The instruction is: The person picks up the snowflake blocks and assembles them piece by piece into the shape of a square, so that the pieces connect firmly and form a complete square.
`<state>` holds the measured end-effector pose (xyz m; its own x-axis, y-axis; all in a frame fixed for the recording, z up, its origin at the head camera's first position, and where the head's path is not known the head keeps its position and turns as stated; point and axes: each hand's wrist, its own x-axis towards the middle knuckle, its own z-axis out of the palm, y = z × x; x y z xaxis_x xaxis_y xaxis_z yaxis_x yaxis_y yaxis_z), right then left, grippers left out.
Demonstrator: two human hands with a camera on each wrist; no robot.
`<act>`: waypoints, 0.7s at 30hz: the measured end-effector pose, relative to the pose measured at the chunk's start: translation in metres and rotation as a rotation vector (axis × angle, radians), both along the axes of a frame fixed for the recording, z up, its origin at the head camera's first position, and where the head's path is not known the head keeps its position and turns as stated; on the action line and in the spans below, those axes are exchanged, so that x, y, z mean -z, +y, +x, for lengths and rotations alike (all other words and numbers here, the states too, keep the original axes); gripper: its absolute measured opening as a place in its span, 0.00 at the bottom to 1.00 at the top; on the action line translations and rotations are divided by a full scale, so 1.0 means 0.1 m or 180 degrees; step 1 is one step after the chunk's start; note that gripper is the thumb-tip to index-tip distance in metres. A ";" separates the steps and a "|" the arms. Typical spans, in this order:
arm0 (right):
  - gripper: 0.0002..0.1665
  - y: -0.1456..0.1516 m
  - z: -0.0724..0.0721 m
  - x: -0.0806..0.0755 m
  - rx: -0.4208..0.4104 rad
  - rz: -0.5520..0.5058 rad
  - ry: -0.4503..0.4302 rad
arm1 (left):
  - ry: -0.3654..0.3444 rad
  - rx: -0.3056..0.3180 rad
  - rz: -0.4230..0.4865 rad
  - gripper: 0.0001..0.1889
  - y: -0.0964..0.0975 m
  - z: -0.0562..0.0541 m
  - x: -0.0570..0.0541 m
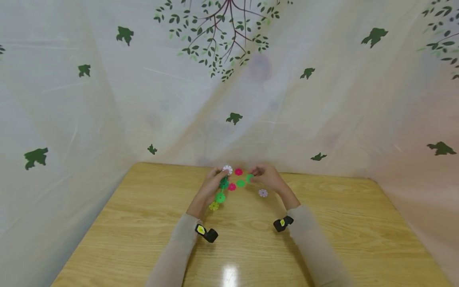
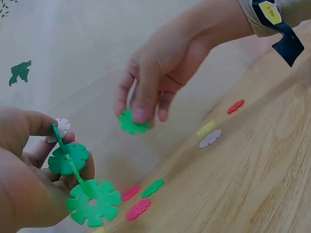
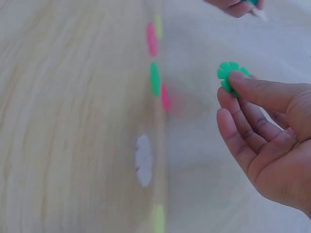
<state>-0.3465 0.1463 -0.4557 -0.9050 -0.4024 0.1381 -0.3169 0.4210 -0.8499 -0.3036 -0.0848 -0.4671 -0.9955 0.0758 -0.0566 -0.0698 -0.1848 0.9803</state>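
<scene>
My left hand [image 1: 209,185] grips a chain of slotted flower-shaped discs. A white disc [image 1: 227,170] stands by its thumb, then come a dark green disc [image 2: 68,159] and a brighter green disc [image 2: 94,203], slotted together at angles. A yellow disc [image 1: 214,205] shows below them; whether it is joined on, I cannot tell. Level with the left hand and apart from it, my right hand [image 1: 267,176] pinches a single green disc [image 3: 232,76] between thumb and fingers, above the table. In the right wrist view the left hand's chain is mostly out of frame.
Loose discs lie on the wooden table [image 1: 244,231] near its far edge: a pink disc [image 1: 238,172], another pink disc [image 1: 232,187], a green disc [image 1: 240,183] and a lilac disc [image 1: 263,193]. The left wrist view adds a yellow-green disc [image 2: 206,128] and a red disc [image 2: 235,107]. A patterned curtain [image 1: 201,119] hangs behind.
</scene>
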 end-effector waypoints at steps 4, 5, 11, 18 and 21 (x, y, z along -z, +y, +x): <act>0.13 -0.07 0.07 -0.09 -0.0022 -0.0438 0.0083 | -0.0037 0.0031 0.0041 0.06 0.02 0.00 0.02; 0.12 -0.08 0.09 -0.10 -0.0027 -0.0499 0.0108 | -0.0056 0.0059 0.0050 0.06 0.03 0.00 0.02; 0.10 -0.14 0.15 -0.11 0.0043 -0.0824 0.0194 | -0.0089 0.0209 0.0098 0.06 0.05 0.01 0.02; 0.09 -0.25 0.16 -0.09 0.0016 -0.1107 0.0355 | -0.0011 0.0253 0.0232 0.05 0.05 0.01 0.01; 0.08 -0.29 0.16 -0.09 -0.0006 -0.1106 0.0397 | 0.0000 0.0245 0.0270 0.05 0.05 0.01 0.00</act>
<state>-0.3301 0.1173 -0.4470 -0.8718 -0.3137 0.3762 -0.4277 0.1132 -0.8968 -0.3026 -0.0796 -0.4673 -0.9866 0.1565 -0.0467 -0.0869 -0.2610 0.9614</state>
